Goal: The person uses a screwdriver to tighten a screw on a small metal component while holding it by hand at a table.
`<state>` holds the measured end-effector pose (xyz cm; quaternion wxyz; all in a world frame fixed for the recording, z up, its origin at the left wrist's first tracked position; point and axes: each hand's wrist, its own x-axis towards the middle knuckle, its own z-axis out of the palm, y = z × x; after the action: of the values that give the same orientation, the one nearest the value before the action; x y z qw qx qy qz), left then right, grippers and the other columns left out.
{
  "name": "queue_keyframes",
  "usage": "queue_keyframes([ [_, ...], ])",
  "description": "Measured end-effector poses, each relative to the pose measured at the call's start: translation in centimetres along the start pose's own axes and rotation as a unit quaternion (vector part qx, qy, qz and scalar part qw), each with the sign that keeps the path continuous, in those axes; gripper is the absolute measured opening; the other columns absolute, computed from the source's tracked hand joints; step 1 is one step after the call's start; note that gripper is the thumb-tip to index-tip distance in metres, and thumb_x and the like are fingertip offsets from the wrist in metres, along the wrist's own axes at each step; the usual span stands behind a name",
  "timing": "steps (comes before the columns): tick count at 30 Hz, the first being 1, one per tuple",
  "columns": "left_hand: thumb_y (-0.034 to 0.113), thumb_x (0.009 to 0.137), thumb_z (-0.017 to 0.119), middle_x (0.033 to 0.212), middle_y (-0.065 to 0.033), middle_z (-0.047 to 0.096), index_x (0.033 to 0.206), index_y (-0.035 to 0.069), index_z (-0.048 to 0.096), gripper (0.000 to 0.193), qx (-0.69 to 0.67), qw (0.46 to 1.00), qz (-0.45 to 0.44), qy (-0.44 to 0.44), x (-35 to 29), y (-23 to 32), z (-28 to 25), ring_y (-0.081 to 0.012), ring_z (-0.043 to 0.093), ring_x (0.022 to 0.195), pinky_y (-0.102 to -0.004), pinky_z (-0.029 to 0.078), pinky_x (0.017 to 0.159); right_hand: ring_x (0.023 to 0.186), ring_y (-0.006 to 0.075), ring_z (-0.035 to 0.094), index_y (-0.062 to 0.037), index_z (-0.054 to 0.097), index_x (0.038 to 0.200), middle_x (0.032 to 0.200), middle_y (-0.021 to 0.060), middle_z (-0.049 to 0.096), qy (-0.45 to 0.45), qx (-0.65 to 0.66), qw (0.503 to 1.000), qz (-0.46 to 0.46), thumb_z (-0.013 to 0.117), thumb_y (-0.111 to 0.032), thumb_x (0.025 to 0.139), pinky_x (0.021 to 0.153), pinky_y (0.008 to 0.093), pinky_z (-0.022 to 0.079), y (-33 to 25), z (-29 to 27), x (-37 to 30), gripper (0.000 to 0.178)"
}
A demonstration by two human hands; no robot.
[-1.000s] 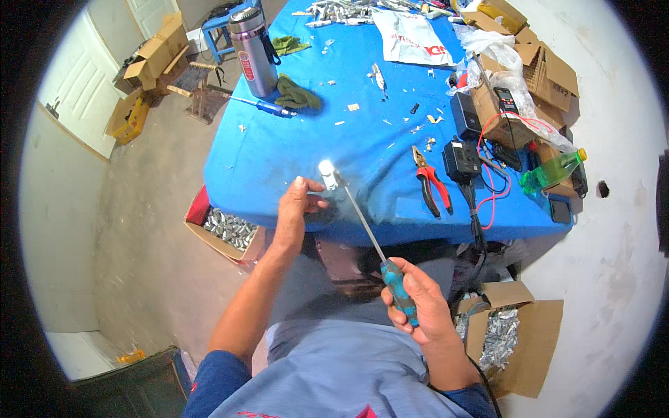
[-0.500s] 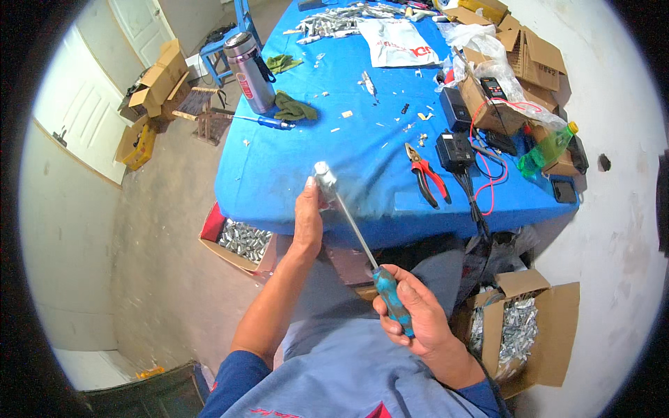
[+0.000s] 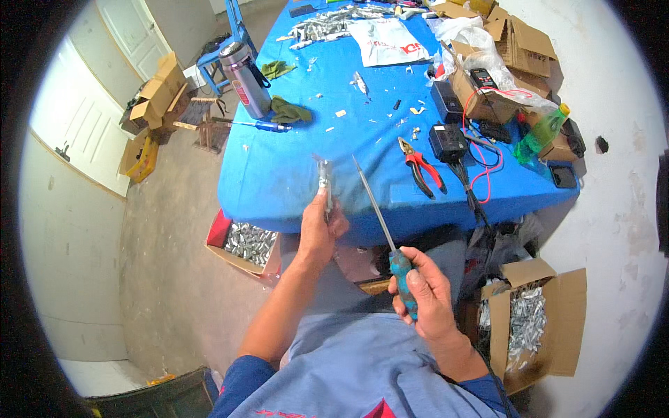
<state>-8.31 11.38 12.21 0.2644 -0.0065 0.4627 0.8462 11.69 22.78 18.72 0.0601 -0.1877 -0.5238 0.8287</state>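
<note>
Over the near edge of the blue-covered table (image 3: 279, 188), my left hand (image 3: 320, 226) pinches a small silvery part (image 3: 323, 174), slim and upright, its exact kind too blurred to tell. My right hand (image 3: 426, 292) is wrapped around the blue and dark mottled handle of a screwdriver (image 3: 403, 279). Its long thin shaft points up and slightly left, the tip apart from the silvery part. Red-and-black pliers (image 3: 421, 167) lie on the cloth to the right of the screwdriver tip.
A steel thermos (image 3: 245, 80) stands at the table's left, beside green cloths (image 3: 289, 110) and a blue-handled tool (image 3: 270, 126). Silvery pieces (image 3: 327, 26) are heaped at the far end. A black adapter (image 3: 447, 141) and green bottle (image 3: 542, 136) sit right. Boxes of metal parts (image 3: 249, 242) (image 3: 527, 320) flank me below.
The screwdriver has come away from the silvery part and its tip has swung right. My right hand has risen slightly; my left hand has turned and shifted a little right and down.
</note>
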Motion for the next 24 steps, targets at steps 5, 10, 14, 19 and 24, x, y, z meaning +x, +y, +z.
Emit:
queue_keyframes([
  [5, 0.047, 0.099, 0.043, 0.048, 0.0049, 0.026, 0.078, 0.012, 0.05, 0.04, -0.025, 0.998, -0.057, 0.0, -0.1, -0.7, -1.6, -0.0128, 0.026, 0.046, -0.0301, 0.03, 0.056, 0.06, 0.0113, 0.058, -0.0043, 0.044, 0.138, 0.088, 0.0098, 0.062, -0.006, -0.056, 0.998, 0.023, 0.057, -0.022, 0.096, 0.048, 0.0247, 0.046, 0.0, -2.0, 0.9, 0.048],
  [10, 0.043, 0.098, 0.048, 0.055, 0.0041, 0.032, 0.083, 0.01, 0.048, 0.037, -0.031, 0.998, -0.04, 0.04, 0.2, -3.6, -3.6, -0.0095, 0.029, 0.047, -0.0282, 0.029, 0.049, 0.063, 0.0108, 0.059, -0.0032, 0.045, 0.138, 0.088, 0.0086, 0.063, -0.025, -0.103, 0.992, 0.076, 0.056, -0.02, 0.097, 0.05, 0.0231, 0.046, 1.0, -2.6, 1.1, 0.046],
  [14, 0.043, 0.098, 0.049, 0.055, 0.0039, 0.033, 0.081, 0.01, 0.048, 0.038, 0.014, 0.995, -0.07, 0.074, 0.6, -4.7, -4.3, -0.0095, 0.028, 0.045, -0.0281, 0.029, 0.047, 0.063, 0.0096, 0.059, -0.0044, 0.045, 0.14, 0.087, 0.007, 0.063, -0.042, -0.139, 0.986, 0.087, 0.054, -0.021, 0.098, 0.048, 0.0211, 0.045, 1.5, -2.4, 1.5, 0.047],
  [19, 0.045, 0.098, 0.05, 0.056, 0.0042, 0.035, 0.077, 0.011, 0.046, 0.04, 0.093, 0.988, -0.028, 0.118, 0.7, -4.8, -3.5, -0.0089, 0.03, 0.044, -0.0251, 0.025, 0.041, 0.061, 0.0082, 0.057, -0.0056, 0.045, 0.142, 0.087, 0.0072, 0.063, -0.042, -0.169, 0.98, 0.097, 0.051, -0.024, 0.099, 0.044, 0.0195, 0.04, 2.5, -2.3, 2.1, 0.046],
  [24, 0.046, 0.097, 0.052, 0.059, 0.0044, 0.038, 0.076, 0.011, 0.047, 0.041, 0.167, 0.977, 0.003, 0.134, 0.6, -4.4, -2.9, -0.0078, 0.034, 0.044, -0.0246, 0.027, 0.041, 0.057, 0.0068, 0.053, -0.0063, 0.044, 0.142, 0.088, 0.0064, 0.062, -0.028, -0.126, 0.984, 0.125, 0.049, -0.021, 0.1, 0.042, 0.0183, 0.038, 3.2, -1.8, 2.7, 0.045],
])
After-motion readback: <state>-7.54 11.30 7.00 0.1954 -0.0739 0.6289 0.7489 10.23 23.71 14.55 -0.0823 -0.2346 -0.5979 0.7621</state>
